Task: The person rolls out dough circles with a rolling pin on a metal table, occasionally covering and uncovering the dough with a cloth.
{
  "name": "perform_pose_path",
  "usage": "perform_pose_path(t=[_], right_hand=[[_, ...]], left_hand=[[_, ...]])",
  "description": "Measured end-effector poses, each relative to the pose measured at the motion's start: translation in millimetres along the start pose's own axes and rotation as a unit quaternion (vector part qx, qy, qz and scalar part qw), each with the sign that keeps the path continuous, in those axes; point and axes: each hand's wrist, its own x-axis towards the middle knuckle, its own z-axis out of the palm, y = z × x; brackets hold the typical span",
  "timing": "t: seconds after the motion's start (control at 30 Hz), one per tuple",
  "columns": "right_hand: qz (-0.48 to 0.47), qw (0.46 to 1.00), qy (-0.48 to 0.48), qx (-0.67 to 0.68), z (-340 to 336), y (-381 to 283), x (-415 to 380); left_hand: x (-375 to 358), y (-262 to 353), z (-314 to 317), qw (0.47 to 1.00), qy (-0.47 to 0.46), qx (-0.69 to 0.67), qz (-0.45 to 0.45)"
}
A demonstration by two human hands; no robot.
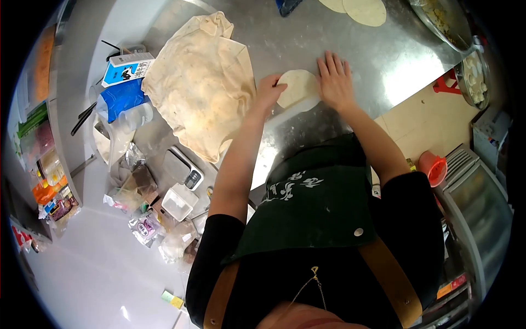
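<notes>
Necklace (315,270) lies nearest. Left hand (268,92) pinches dough (299,88); right hand (335,83) flat, fingers extended: apparently rolling. Next move needs even pressure.

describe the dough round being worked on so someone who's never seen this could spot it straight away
On the steel worktop, find the large cream cloth. Just to its right in the view, between the person's left hand and right hand, lies a pale, flat dough round. The other dough rounds, at the view's top edge, have no hands beside them.
</notes>
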Motion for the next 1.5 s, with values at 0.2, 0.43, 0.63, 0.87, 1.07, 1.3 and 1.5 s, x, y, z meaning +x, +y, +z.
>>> perform_pose_path(t=[0.2, 0.43, 0.63, 0.87, 1.07, 1.3, 1.5], right_hand=[[-0.015, 0.996, 0.075, 0.036, 10.8, -4.9, 28.1], [-0.137, 0.986, -0.027, 0.094, -20.4, 40.1, -60.2], [-0.171, 0.972, -0.083, 0.135, -48.4, 49.5, -52.1], [-0.159, 0.980, -0.046, 0.106, -28.5, 13.6, -6.3], [-0.045, 0.998, 0.027, 0.045, -0.3, -9.9, -32.8], [-0.040, 0.998, 0.037, 0.014, 7.9, -26.4, 35.0], [-0.097, 0.993, -0.005, 0.059, -5.3, -3.1, -30.9]], left_hand=[[25.5, 20.4, -2.9, 0.977, -0.053, 0.208, 0.011], [-10.6, 65.9, 34.1, 0.855, -0.027, 0.514, 0.062], [-19.3, 41.9, 0.1, 0.928, -0.042, 0.369, 0.011], [-11.9, 12.2, -17.7, 0.911, -0.028, 0.410, 0.036], [-7.4, 0.2, -24.7, 0.960, -0.031, 0.276, 0.012], [14.0, -1.4, -24.2, 0.996, -0.060, 0.060, -0.012], [2.7, 45.6, -0.7, 0.867, -0.079, 0.490, 0.036]])
